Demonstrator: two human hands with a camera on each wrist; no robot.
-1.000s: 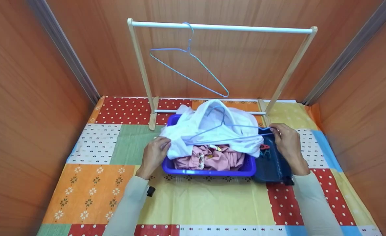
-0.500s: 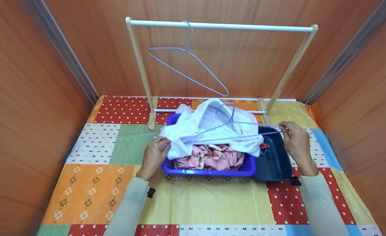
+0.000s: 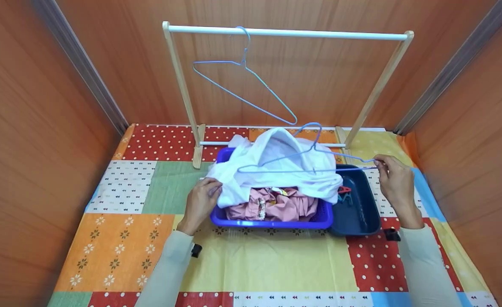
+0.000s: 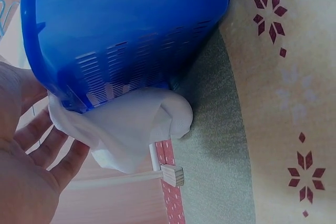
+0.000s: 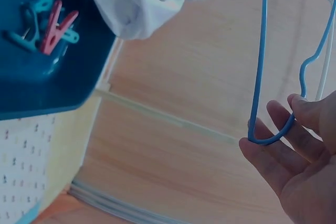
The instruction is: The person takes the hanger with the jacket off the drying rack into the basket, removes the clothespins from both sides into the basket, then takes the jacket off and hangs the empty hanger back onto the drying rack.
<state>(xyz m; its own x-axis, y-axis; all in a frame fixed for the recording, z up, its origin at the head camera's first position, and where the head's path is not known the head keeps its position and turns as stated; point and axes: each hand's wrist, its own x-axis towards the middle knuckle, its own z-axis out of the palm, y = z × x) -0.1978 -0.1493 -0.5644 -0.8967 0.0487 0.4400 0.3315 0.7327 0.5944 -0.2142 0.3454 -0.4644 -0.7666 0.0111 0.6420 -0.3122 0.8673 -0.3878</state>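
Left hand (image 3: 199, 204) at a white garment (image 3: 276, 181); right hand (image 3: 398, 183) on a blue wire hanger (image 3: 293, 171).
The white garment lies across the far part of a purple-blue basket (image 3: 272, 224), draped over its left and right sides, with pink clothing (image 3: 293, 207) exposed at the near side. The left hand pinches the garment's near left edge between thumb and fingers. The right hand grips the right end of the blue wire hanger, whose left end lies over the garment; contact with the cloth cannot be told. Right of the basket, a dark blue tray (image 3: 359, 213) contains a red peg (image 5: 56, 27) and teal pegs (image 5: 39, 3). At the far side, a second hanger (image 3: 244, 59) hangs from a white rail (image 3: 327, 34), left of centre.
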